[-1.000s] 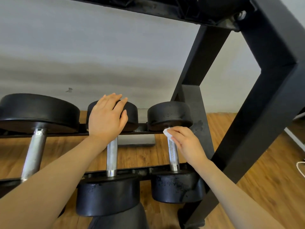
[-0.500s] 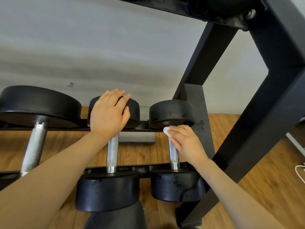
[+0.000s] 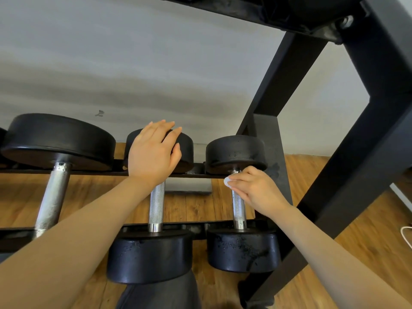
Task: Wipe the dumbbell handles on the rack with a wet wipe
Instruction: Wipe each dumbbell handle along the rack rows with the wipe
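Observation:
Three black dumbbells lie across the two rails of the rack [image 3: 93,173]. My right hand [image 3: 256,189] pinches a small white wet wipe [image 3: 227,182] against the top of the right dumbbell's chrome handle [image 3: 238,208], just under its far head [image 3: 236,152]. My left hand [image 3: 153,152] rests flat with straight fingers on the far head of the middle dumbbell [image 3: 186,149], above that dumbbell's knurled handle [image 3: 156,204]. The large left dumbbell's handle [image 3: 53,195] shows rust spots.
A slanted black rack post [image 3: 356,166] stands close on the right and an upper shelf beam [image 3: 256,12] runs overhead. Below lies a wooden floor [image 3: 367,246], with a grey wall behind. A white cable [image 3: 406,237] lies at the right edge.
The view has tilted slightly upward. My right hand with the wipe stays at the top of the right handle, shifting only slightly. My left hand keeps resting on the middle dumbbell's head.

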Action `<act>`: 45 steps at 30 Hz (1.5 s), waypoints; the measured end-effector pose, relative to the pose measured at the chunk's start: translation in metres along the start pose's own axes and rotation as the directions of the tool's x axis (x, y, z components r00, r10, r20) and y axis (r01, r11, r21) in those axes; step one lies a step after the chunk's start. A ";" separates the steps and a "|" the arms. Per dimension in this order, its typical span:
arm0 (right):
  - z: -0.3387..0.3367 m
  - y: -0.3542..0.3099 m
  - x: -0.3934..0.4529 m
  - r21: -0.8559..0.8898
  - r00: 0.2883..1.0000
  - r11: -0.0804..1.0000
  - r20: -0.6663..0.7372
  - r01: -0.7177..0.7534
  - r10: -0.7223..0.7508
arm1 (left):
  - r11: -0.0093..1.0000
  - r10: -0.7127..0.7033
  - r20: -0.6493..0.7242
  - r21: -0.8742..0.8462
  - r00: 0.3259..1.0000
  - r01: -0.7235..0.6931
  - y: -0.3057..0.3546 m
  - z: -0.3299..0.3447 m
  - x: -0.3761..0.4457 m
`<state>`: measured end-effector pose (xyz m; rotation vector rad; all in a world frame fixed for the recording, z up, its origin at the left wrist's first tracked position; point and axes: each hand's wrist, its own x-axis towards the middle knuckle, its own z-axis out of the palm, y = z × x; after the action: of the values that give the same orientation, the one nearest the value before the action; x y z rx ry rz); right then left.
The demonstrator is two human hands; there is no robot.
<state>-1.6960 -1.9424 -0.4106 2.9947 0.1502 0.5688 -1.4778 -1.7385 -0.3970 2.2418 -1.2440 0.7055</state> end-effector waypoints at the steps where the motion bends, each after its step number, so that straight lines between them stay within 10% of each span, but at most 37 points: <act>1: 0.001 0.001 0.003 -0.025 1.000 1.000 -0.008 0.003 -0.003 | 1.000 -0.001 -0.004 -0.004 1.000 0.001 0.000 0.000 0.000; 39: 0.002 -0.007 0.000 0.109 0.975 0.970 0.069 -0.218 0.211 | 1.000 0.001 -0.024 0.023 1.000 -0.001 0.001 0.000 0.000; 45: 0.006 -0.014 -0.029 0.408 0.943 0.852 0.190 -0.329 0.273 | 1.000 -0.001 -0.028 0.025 1.000 0.002 0.000 0.002 0.001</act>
<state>-1.7219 -1.9322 -0.4278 3.5148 -0.2456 0.4102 -1.4774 -1.7404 -0.3979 2.2447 -1.2268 0.7536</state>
